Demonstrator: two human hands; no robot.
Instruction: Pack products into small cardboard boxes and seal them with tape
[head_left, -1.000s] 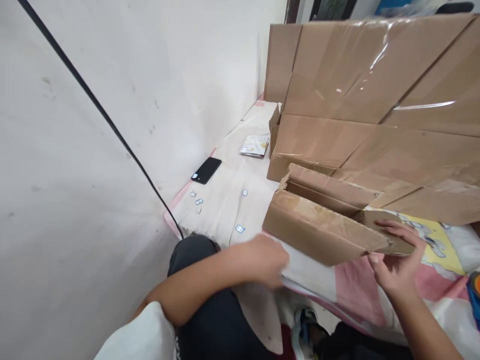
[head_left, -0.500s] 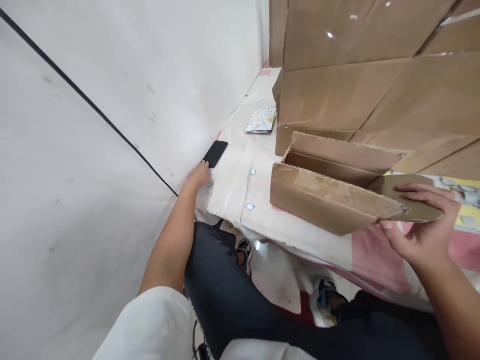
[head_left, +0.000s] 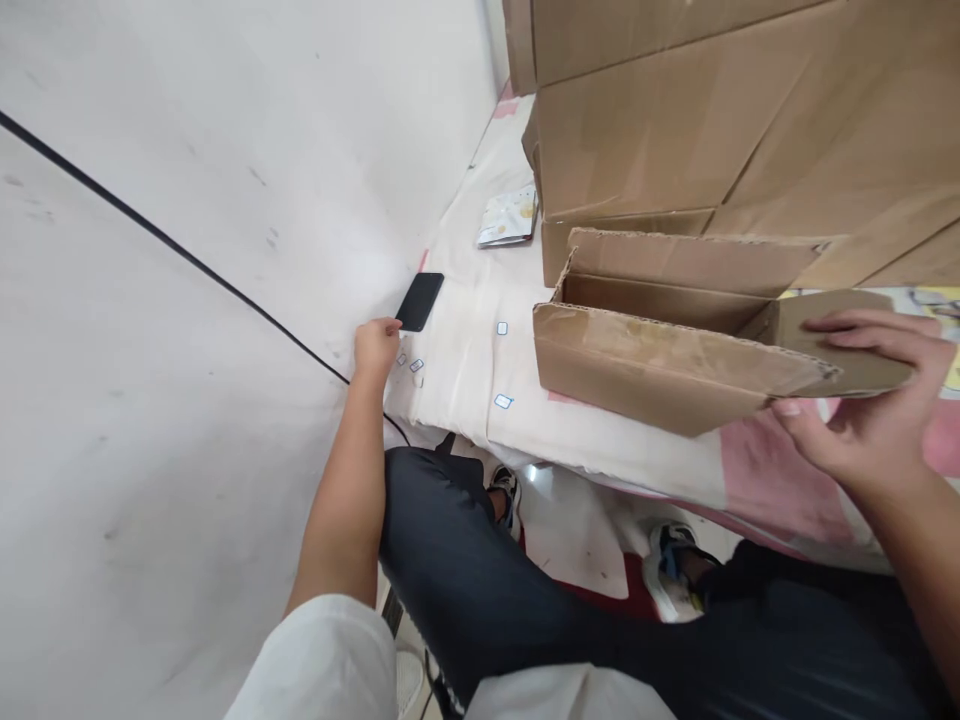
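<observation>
A black smartphone (head_left: 421, 302) lies on the cloth-covered surface beside the wall. My left hand (head_left: 376, 347) is closed at its near left corner, the fingertips pinching that edge. On the right, my right hand (head_left: 892, 390) grips the end flap of an open cardboard box (head_left: 645, 370), thumb below and fingers on top of the flap. The box is long and narrow, and what I see of its inside is bare cardboard. Close to my left hand are small blue-edged paper tags (head_left: 417, 366). Another tag (head_left: 502, 328) sits between the phone and the box.
Large cardboard panels (head_left: 675, 130) stand behind the box. A white printed packet (head_left: 508, 217) lies near their left edge. The white wall (head_left: 187, 400) borders the left side, with a black cable (head_left: 172, 240) across it. My legs are below the surface's front edge.
My left hand has drawn back slightly to the left, and the phone has shifted a little with it. More of the tags beside it show. My right hand still holds the box flap.
</observation>
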